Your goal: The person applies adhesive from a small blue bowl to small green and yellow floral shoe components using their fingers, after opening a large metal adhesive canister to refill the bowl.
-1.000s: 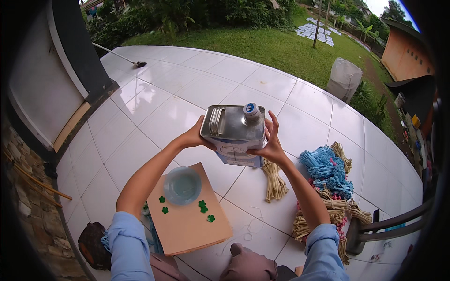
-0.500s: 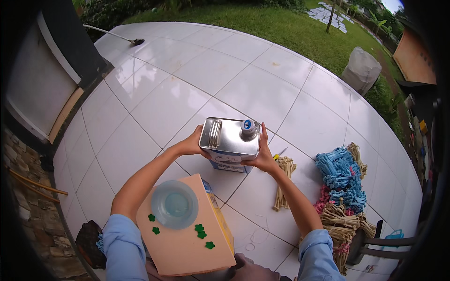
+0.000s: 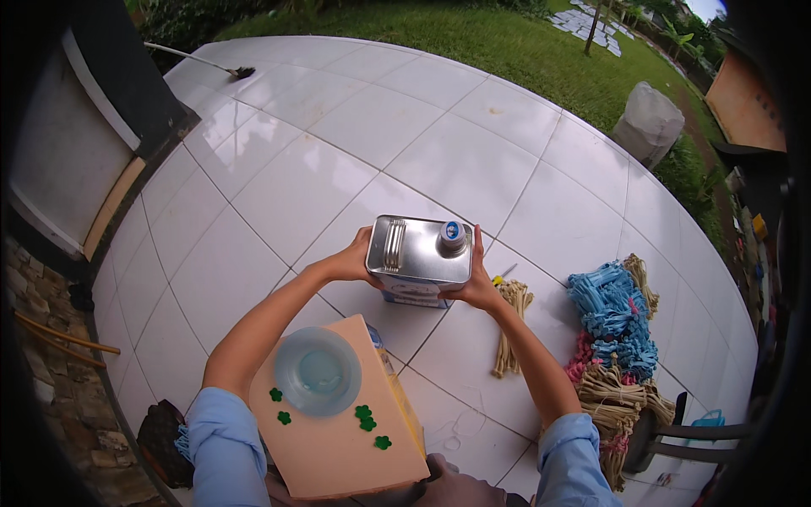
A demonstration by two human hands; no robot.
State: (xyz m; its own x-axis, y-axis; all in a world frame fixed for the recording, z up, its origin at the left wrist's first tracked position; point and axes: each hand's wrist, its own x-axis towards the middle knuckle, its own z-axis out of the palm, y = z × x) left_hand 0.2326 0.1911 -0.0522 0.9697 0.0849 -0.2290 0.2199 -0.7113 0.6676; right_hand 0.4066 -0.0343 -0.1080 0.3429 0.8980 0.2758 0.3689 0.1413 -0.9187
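The metal can point(image 3: 429, 264) stands upright between the two hands, over the white tiled floor point(image 3: 439, 144), beyond the peach board point(image 3: 346, 469) and to its right. The left hand point(image 3: 353, 258) is partly curled, gripping the left side; the right hand point(image 3: 473, 286) spreads wider, clasping the right side with its thumb toward the near face. Whether the base touches the tiles, I cannot tell.

Holding it well calls for even pressure from both palms, since smooth sheet metal probably slips or dents under fingertips alone. The can is best held level, its capped spout point(image 3: 454, 235) uppermost (the folded handle point(image 3: 394, 242) lies untouched). Good care also means clearance from the clear bowl point(image 3: 291, 384) and green flower pieces point(image 3: 383, 442) on the board, and from the beige bundle point(image 3: 510, 325) just beside the right wrist.
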